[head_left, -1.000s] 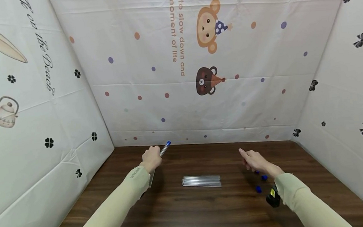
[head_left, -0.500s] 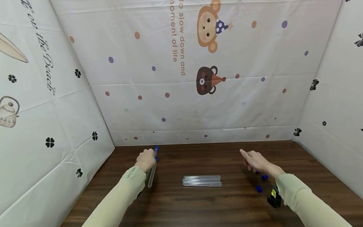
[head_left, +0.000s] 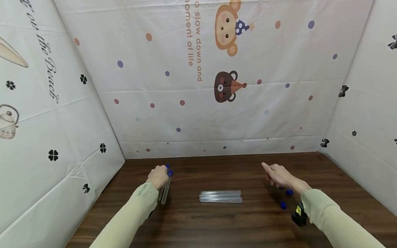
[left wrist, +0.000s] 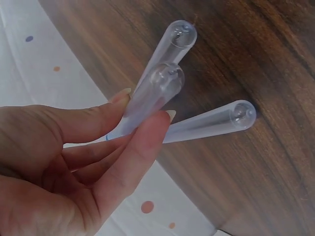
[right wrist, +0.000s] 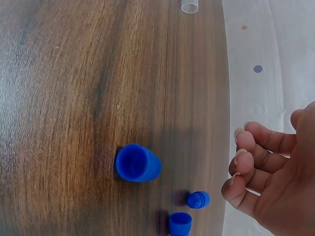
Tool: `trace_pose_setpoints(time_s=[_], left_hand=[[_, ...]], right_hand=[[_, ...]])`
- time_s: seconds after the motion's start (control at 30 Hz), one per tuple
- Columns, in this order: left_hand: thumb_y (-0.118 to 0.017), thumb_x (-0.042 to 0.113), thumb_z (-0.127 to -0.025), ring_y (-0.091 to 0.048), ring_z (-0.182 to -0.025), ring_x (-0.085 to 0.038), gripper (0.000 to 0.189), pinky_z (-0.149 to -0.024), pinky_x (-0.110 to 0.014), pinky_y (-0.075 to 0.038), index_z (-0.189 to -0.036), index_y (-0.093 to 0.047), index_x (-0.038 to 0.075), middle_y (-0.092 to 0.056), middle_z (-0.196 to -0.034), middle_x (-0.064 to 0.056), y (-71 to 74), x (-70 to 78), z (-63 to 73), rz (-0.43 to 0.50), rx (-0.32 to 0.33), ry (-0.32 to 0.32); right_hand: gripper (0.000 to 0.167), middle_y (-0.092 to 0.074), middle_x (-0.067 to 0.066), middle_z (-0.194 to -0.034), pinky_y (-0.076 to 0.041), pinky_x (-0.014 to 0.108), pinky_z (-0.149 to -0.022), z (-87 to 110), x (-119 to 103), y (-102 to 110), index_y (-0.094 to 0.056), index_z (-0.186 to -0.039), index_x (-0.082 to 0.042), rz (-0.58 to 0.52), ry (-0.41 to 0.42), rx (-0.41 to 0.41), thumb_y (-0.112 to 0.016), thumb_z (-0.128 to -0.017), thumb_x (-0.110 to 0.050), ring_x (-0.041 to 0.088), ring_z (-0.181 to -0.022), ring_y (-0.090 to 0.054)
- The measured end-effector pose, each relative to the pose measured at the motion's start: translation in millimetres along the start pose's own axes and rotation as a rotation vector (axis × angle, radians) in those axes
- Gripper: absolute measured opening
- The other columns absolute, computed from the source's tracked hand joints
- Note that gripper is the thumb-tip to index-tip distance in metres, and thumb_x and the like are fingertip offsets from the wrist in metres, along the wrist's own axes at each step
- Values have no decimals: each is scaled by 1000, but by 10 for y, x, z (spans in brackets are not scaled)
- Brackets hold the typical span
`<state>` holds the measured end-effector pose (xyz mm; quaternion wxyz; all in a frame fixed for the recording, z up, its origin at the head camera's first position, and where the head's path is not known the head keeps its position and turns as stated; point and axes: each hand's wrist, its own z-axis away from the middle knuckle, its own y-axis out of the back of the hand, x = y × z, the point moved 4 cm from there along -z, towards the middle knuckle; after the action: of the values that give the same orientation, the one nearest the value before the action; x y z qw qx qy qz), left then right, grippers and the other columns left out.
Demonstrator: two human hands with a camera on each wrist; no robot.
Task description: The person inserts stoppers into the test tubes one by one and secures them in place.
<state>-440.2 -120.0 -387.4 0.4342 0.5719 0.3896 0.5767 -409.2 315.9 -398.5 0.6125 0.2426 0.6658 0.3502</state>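
In the left wrist view, my left hand (left wrist: 106, 147) pinches a clear test tube (left wrist: 160, 88) between thumb and fingers. Two similar tubes flank it, one tube (left wrist: 179, 42) above and another tube (left wrist: 216, 122) to the right, both lying on the table. The head view has this left hand (head_left: 158, 176) low over the table's back left, with a blue-capped tube (head_left: 166, 190) beside it. My right hand (head_left: 279, 175) hovers over the right side, holding nothing, fingers loosely bent. Below it are several blue caps (head_left: 283, 205); in the right wrist view one cap (right wrist: 138, 163) shows its hollow end.
A row of clear uncapped tubes (head_left: 221, 196) lies mid-table between the hands. Behind the brown wooden table (head_left: 206, 231) hangs a printed white sheet (head_left: 198, 116), with more sheeting on both sides. A black and yellow device (head_left: 299, 215) is at the right wrist.
My left hand has moved left and down with its capped tube, bringing it beside the tubes lying there. The right hand stays in place.
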Motion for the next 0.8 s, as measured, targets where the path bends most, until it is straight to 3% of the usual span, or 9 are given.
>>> trace_pose_setpoints(time_s=[0.27, 0.43, 0.8], left_hand=[[-57, 1, -87, -53, -55, -19, 15, -49, -29, -44, -73, -61, 3, -57, -65, -8, -42, -31, 14, -12, -27, 12], [-53, -1, -89, -51, -53, -18, 18, -47, -28, -42, -73, -60, 3, -56, -66, -8, -77, -33, 10, -2, -51, 20], [-66, -2, -81, -58, -58, -20, 2, -51, -29, -47, -82, -66, 0, -61, -71, -10, -91, -39, -15, -21, -52, 34]], right_hand=[[66, -57, 8, -58, -47, 37, -47, 17, -10, -7, -60, -79, 7, 1, -9, 5, -26, -105, -44, 16, -43, -47], [67, -58, 8, -59, -48, 39, -48, 21, 11, -14, -61, -81, 7, -1, -25, 3, -26, -105, -45, 17, -43, -47], [68, -57, 8, -58, -49, 41, -49, 5, 21, -16, -61, -81, 8, -4, -21, 8, -27, -105, -46, 18, -44, -49]])
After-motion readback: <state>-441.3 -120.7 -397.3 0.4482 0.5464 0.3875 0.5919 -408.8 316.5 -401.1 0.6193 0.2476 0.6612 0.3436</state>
